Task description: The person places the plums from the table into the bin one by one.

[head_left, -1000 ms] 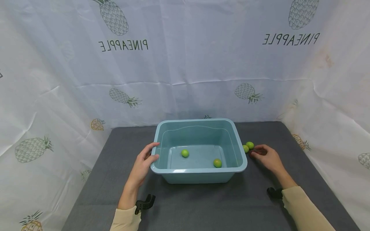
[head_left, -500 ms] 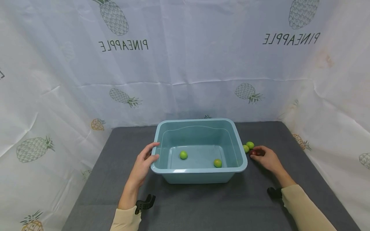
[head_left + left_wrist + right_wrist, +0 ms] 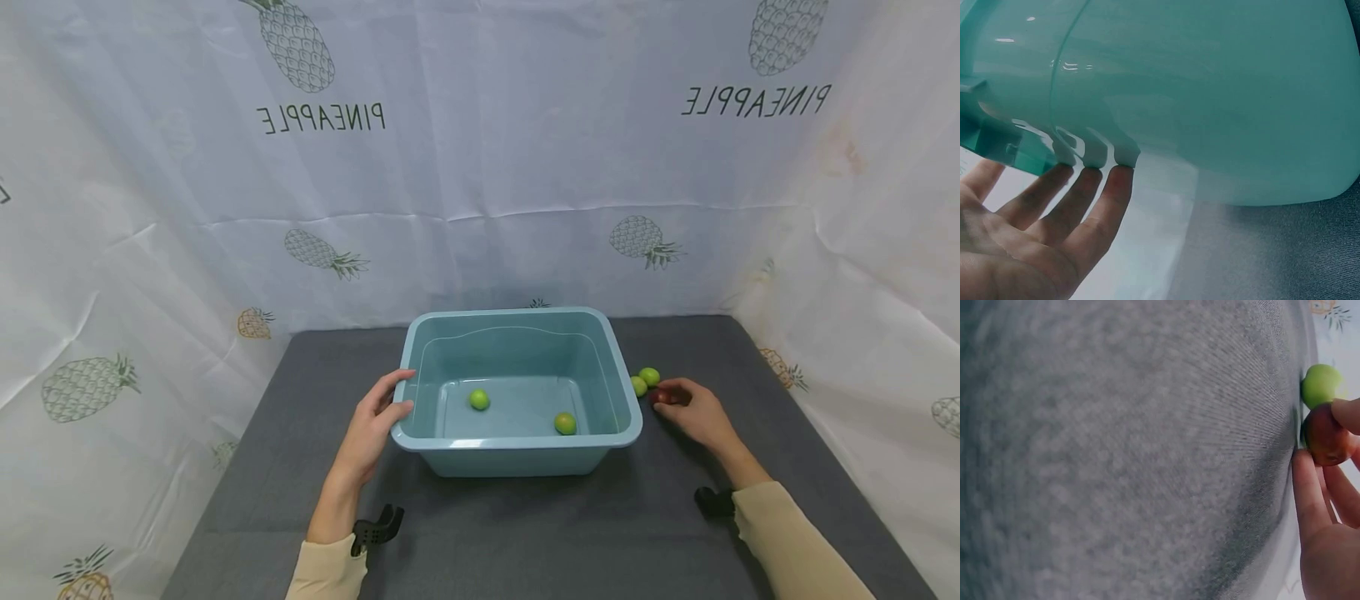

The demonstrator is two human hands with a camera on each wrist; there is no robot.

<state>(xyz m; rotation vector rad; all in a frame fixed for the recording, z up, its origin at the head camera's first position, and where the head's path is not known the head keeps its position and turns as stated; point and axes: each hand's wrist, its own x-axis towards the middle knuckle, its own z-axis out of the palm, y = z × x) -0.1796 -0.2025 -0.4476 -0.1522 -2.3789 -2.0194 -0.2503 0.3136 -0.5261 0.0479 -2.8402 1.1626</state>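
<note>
The left hand (image 3: 373, 412) holds the left rim of a light blue plastic tub (image 3: 517, 442), thumb and index finger on the rim. In the left wrist view, the other fingertips (image 3: 1091, 178) touch the tub's outer wall (image 3: 1222, 106). Beyond the tub's right side, the right hand (image 3: 696, 412) pinches a dark red plum (image 3: 661, 397), its thumb on top and fingers around the far side. The right wrist view shows the plum (image 3: 1327, 436) right beside a green fruit (image 3: 1322, 385). Two small green fruits (image 3: 649, 377) sit together between the tub and that hand.
Inside the tub are two more green fruits, one left of centre (image 3: 479, 399) and one near the front right (image 3: 566, 423). A dark grey cloth (image 3: 540, 542) covers the table. White pineapple-print curtains (image 3: 487, 167) enclose the back and both sides.
The right fingers have shifted slightly around the plum, which shows more now. The left green fruit in the tub rolls a little left, then back. The left hand stays in place.
</note>
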